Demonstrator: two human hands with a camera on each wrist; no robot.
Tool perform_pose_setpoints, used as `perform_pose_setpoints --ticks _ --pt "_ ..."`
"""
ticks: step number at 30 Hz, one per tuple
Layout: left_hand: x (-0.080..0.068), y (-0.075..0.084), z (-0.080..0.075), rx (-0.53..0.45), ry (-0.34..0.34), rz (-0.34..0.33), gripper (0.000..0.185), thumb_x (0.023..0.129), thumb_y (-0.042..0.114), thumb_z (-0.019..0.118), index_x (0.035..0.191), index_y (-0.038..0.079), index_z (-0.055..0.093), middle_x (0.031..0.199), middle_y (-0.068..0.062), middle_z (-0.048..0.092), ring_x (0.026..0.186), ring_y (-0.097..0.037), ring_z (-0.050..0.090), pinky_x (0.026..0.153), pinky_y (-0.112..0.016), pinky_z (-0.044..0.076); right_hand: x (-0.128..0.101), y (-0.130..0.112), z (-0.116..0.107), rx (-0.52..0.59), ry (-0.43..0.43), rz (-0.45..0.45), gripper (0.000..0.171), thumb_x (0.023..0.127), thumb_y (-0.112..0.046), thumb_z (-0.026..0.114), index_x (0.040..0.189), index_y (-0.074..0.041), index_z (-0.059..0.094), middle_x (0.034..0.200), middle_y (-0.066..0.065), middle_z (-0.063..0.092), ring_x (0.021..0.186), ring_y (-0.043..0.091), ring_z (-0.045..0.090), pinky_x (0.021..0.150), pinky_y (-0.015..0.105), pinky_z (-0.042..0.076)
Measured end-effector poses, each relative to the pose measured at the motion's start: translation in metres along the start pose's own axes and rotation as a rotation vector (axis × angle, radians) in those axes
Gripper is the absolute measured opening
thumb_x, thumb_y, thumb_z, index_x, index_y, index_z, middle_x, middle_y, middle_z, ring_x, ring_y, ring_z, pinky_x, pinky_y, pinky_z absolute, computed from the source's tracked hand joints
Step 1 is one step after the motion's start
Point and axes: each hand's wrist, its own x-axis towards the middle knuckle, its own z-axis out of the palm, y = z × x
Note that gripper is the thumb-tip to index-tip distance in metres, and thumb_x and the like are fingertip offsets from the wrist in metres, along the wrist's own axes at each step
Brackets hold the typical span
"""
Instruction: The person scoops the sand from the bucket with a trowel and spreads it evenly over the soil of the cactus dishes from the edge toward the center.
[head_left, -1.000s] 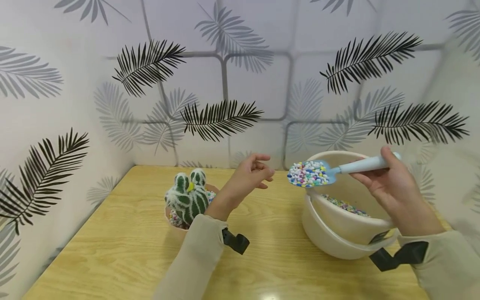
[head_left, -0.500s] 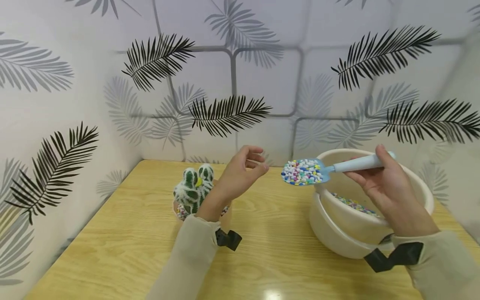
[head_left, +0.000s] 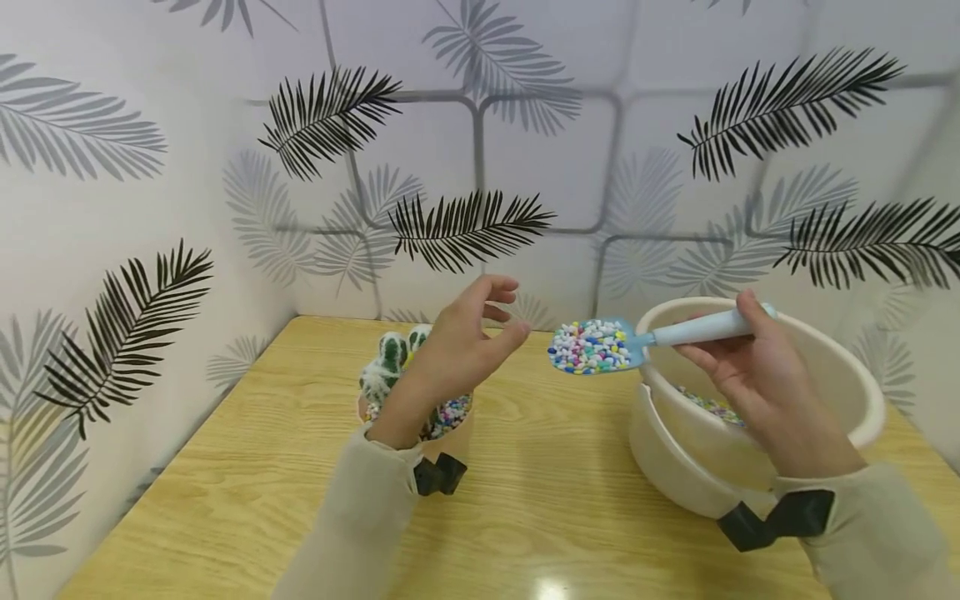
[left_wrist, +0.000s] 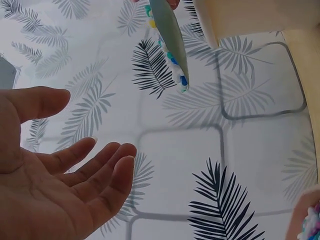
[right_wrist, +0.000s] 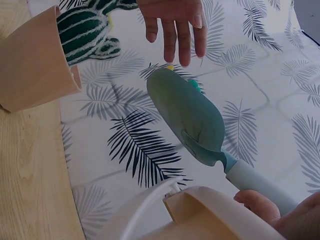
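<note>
My right hand [head_left: 750, 367] grips the pale handle of a light blue scoop [head_left: 600, 346] heaped with small coloured pebbles. The scoop [right_wrist: 190, 117] hangs in the air between a cream bowl [head_left: 847, 383] and a small pot [head_left: 450, 437]. The pot holds a green and white cactus [head_left: 390, 362] and coloured pebbles. My left hand [head_left: 468, 342] hovers open above the pot, palm toward the scoop, holding nothing. In the left wrist view the left hand [left_wrist: 60, 175] shows relaxed fingers and the scoop [left_wrist: 170, 35] from below. More pebbles [head_left: 708, 406] lie in the bowl.
The cream bowl sits nested in a second cream bowl [head_left: 675, 467] on the right of a wooden table [head_left: 247, 467]. Walls with a leaf pattern [head_left: 465, 225] close in the table at the back and the left.
My right hand has carried the loaded scoop leftward, away from the bowl and toward the pot. My left hand stays raised and open over the cactus. The head view has shifted left.
</note>
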Motion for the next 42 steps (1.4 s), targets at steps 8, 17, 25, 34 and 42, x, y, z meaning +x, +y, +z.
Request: perform_pose_setpoints --ticks 8,17,25,34,42 --pt "-0.006 0.005 -0.023 0.054 0.067 0.047 0.046 0.095 0.017 0.056 0.137 0.007 0.042 0.133 -0.013 0.051 0.117 -0.028 0.053 0.093 -0.041 0.048 0.002 0.014 0.003 -0.023 -0.017 0.012 0.021 0.1 -0.028 0.047 0.102 -0.008 0.042 0.095 0.028 0.055 0.089 0.048 0.064 0.076 0.06 0.052" --pt "-0.017 0.001 -0.061 0.025 0.163 0.012 0.046 0.096 0.015 0.055 0.138 0.005 0.04 0.13 -0.013 0.05 0.118 -0.027 0.051 0.095 -0.044 0.043 0.007 0.032 0.009 -0.098 -0.108 -0.001 0.028 0.102 -0.028 0.042 0.104 0.0 0.045 0.09 0.032 0.061 0.088 0.044 0.065 0.076 0.053 0.055" --pt "-0.031 -0.008 -0.08 0.032 0.215 -0.029 0.048 0.096 0.016 0.053 0.14 0.005 0.037 0.13 -0.014 0.049 0.119 -0.028 0.048 0.098 -0.045 0.039 0.007 0.038 0.013 -0.065 -0.01 0.014 0.025 0.101 -0.029 0.044 0.106 -0.004 0.044 0.092 0.027 0.057 0.087 0.041 0.064 0.073 0.055 0.055" --pt "-0.041 -0.025 -0.089 0.014 0.242 -0.086 0.05 0.097 0.015 0.052 0.14 0.001 0.033 0.13 -0.018 0.048 0.121 -0.031 0.046 0.099 -0.046 0.039 0.011 0.053 0.022 -0.055 0.041 0.037 0.022 0.099 -0.027 0.05 0.103 -0.007 0.042 0.094 0.021 0.053 0.087 0.036 0.063 0.073 0.053 0.055" --pt "-0.047 -0.039 -0.094 -0.005 0.275 -0.128 0.047 0.097 0.015 0.051 0.139 0.0 0.035 0.129 -0.019 0.048 0.12 -0.032 0.046 0.101 -0.046 0.038 0.014 0.068 0.03 -0.062 0.054 0.04 0.02 0.098 -0.025 0.051 0.103 -0.014 0.036 0.093 0.022 0.053 0.087 0.037 0.064 0.072 0.052 0.056"
